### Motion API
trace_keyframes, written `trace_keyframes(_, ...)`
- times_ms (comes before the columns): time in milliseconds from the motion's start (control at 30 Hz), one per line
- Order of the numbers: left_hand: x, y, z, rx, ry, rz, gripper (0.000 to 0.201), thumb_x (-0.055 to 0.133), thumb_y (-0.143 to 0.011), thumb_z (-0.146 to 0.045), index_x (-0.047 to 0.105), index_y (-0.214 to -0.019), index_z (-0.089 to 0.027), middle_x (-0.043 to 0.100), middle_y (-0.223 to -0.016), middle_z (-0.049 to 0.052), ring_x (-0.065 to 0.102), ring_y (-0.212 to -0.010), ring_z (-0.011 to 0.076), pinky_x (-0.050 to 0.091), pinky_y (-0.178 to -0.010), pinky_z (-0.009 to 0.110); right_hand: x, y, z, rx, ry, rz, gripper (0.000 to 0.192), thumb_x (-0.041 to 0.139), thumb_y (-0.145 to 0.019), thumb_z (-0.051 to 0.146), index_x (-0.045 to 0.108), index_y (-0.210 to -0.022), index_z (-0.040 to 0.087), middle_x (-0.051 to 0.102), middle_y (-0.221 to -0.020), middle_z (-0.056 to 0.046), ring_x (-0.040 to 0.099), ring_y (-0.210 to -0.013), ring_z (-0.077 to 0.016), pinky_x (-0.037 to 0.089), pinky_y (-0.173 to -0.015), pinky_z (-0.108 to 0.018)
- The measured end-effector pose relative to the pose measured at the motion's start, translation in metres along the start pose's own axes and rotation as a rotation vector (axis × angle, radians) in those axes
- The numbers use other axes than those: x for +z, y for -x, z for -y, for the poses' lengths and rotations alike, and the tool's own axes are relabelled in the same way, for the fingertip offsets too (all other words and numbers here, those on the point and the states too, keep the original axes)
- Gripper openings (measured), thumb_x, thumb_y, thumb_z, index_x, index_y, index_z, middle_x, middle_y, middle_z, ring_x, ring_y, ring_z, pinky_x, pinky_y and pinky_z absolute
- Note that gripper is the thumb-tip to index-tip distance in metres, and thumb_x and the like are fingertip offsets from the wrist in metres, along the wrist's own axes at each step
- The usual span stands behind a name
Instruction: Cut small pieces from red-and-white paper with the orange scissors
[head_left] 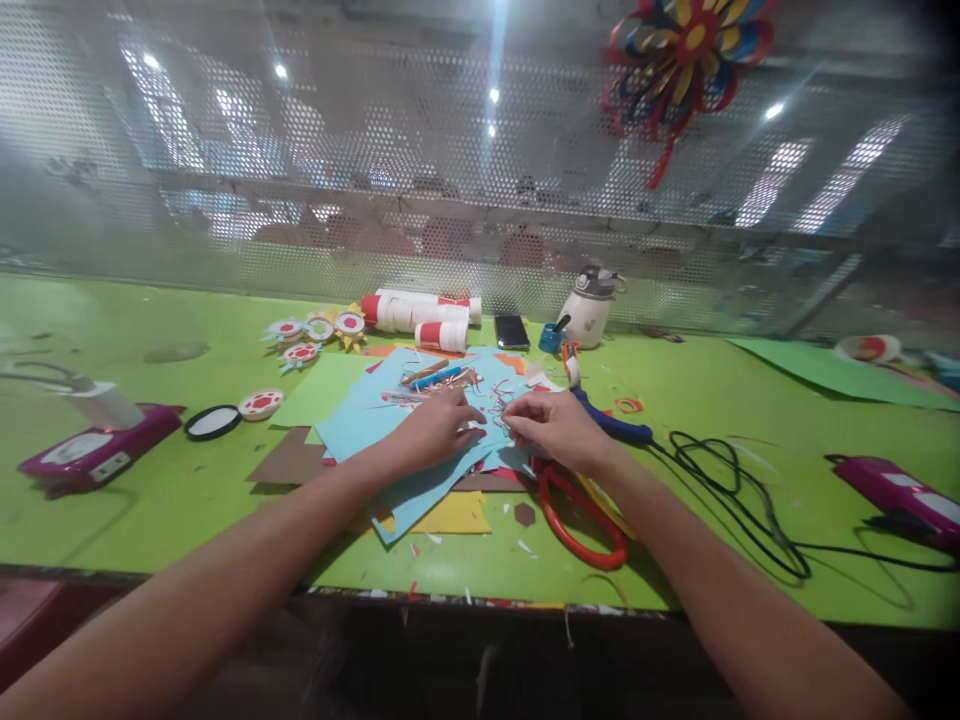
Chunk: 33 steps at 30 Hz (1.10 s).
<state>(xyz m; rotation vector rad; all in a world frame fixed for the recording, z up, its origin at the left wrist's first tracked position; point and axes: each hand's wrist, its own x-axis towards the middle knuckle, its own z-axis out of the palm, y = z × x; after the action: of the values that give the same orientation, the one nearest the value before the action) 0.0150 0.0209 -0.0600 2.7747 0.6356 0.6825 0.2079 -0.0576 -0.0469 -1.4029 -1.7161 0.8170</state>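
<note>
Nearest us a red plastic ring and scraps of yellow and brown paper lie on the green counter, and just beyond them our left hand rests half-curled, palm down, on the fanned light-blue paper sheets, while our right hand is closed in a pinch on thin paper strips at the sheets' right edge. Farther back several finished red-and-white paper discs sit beside red-and-white rolls, so we judge some pieces done, with loose strips and uncut sheets left to work.
</note>
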Motion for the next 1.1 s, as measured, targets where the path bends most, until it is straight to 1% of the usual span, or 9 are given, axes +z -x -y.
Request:
trace_keyframes(133, 0.008, -0.001, -0.001, 0.023, -0.101, 0.044, 0.024, 0.049, -0.085, -0.026, 0.07, -0.093, -0.018, 0.055, -0.081, 0.009, 0.053, -0.078, 0.0201, 0.04, -0.069, 0.031, 0.004, 0.001, 0.001, -0.013, 0.038, 0.001, 0.014, 0.056, -0.09, 0.025, 0.062, -0.09, 0.012, 0.065, -0.081, 0.0, 0.063, -0.065, -0.012, 0.053, -0.061, -0.029)
trace_keyframes(300, 0.012, -0.004, -0.001, -0.012, -0.231, 0.06, 0.023, 0.048, -0.083, -0.019, 0.07, -0.084, -0.016, 0.057, -0.076, 0.009, 0.053, -0.072, 0.0192, 0.039, -0.063, 0.029, 0.007, 0.001, 0.006, -0.027, 0.013, -0.045, 0.014, 0.057, -0.09, 0.024, 0.062, -0.085, 0.012, 0.064, -0.074, 0.002, 0.062, -0.06, -0.0108, 0.053, -0.059, -0.027)
trace_keyframes(500, 0.014, -0.003, 0.001, -0.04, -0.217, 0.042, 0.022, 0.044, -0.083, -0.017, 0.064, -0.075, -0.014, 0.057, -0.075, 0.008, 0.053, -0.072, 0.0183, 0.04, -0.064, 0.029, 0.006, 0.002, 0.013, -0.019, -0.085, -0.155, 0.007, 0.06, -0.083, 0.016, 0.062, -0.077, 0.013, 0.059, -0.06, 0.005, 0.059, -0.052, -0.0093, 0.051, -0.055, -0.025)
trace_keyframes(667, 0.014, -0.003, 0.007, -0.034, -0.137, 0.05, 0.012, 0.051, -0.079, -0.018, 0.062, -0.073, -0.015, 0.058, -0.077, 0.006, 0.053, -0.073, 0.0174, 0.04, -0.065, 0.029, 0.005, 0.003, 0.015, -0.023, -0.146, -0.203, 0.006, 0.06, -0.076, 0.02, 0.062, -0.074, 0.015, 0.061, -0.059, 0.003, 0.058, -0.051, -0.0101, 0.051, -0.054, -0.025)
trace_keyframes(733, 0.011, -0.005, 0.006, -0.078, -0.019, 0.04, 0.008, 0.055, -0.076, -0.017, 0.061, -0.071, -0.015, 0.058, -0.074, 0.005, 0.053, -0.07, 0.0166, 0.04, -0.063, 0.029, 0.004, 0.003, 0.016, -0.023, -0.157, -0.208, 0.007, 0.06, -0.075, 0.021, 0.062, -0.074, 0.014, 0.061, -0.06, 0.002, 0.059, -0.052, -0.0101, 0.052, -0.054, -0.025)
trace_keyframes(800, 0.003, -0.007, 0.005, -0.2, 0.188, 0.032, 0.005, 0.058, -0.073, -0.016, 0.06, -0.07, -0.015, 0.059, -0.07, 0.004, 0.053, -0.064, 0.015, 0.04, -0.061, 0.028, 0.003, 0.002, 0.016, -0.021, -0.161, -0.203, 0.007, 0.06, -0.075, 0.02, 0.062, -0.074, 0.014, 0.061, -0.059, 0.002, 0.059, -0.052, -0.0098, 0.052, -0.054, -0.025)
trace_keyframes(867, -0.009, -0.008, 0.004, -0.362, 0.506, 0.034, 0.006, 0.058, -0.074, -0.019, 0.06, -0.07, -0.014, 0.062, -0.067, 0.004, 0.053, -0.056, 0.0129, 0.042, -0.056, 0.027, 0.003, 0.001, 0.015, -0.017, -0.155, -0.194, 0.006, 0.06, -0.076, 0.019, 0.063, -0.074, 0.014, 0.06, -0.058, 0.003, 0.058, -0.05, -0.0092, 0.051, -0.053, -0.024)
trace_keyframes(1000, -0.028, -0.008, 0.006, -0.559, 1.081, -0.092, 0.005, 0.063, -0.071, -0.014, 0.058, -0.072, -0.012, 0.065, -0.071, 0.007, 0.058, -0.061, 0.0121, 0.043, -0.054, 0.022, 0.006, -0.002, 0.008, -0.005, -0.119, -0.171, 0.006, 0.06, -0.079, 0.014, 0.063, -0.075, 0.013, 0.06, -0.057, 0.004, 0.058, -0.049, -0.0084, 0.05, -0.052, -0.023)
trace_keyframes(1100, -0.03, -0.008, 0.009, -0.674, 1.278, -0.08, 0.009, 0.061, -0.068, -0.004, 0.062, -0.075, -0.01, 0.064, -0.069, 0.007, 0.057, -0.058, 0.0098, 0.041, -0.05, 0.018, 0.01, -0.004, 0.003, 0.001, -0.076, -0.155, 0.008, 0.06, -0.084, 0.015, 0.063, -0.077, 0.012, 0.06, -0.059, 0.006, 0.058, -0.049, -0.0083, 0.05, -0.053, -0.023)
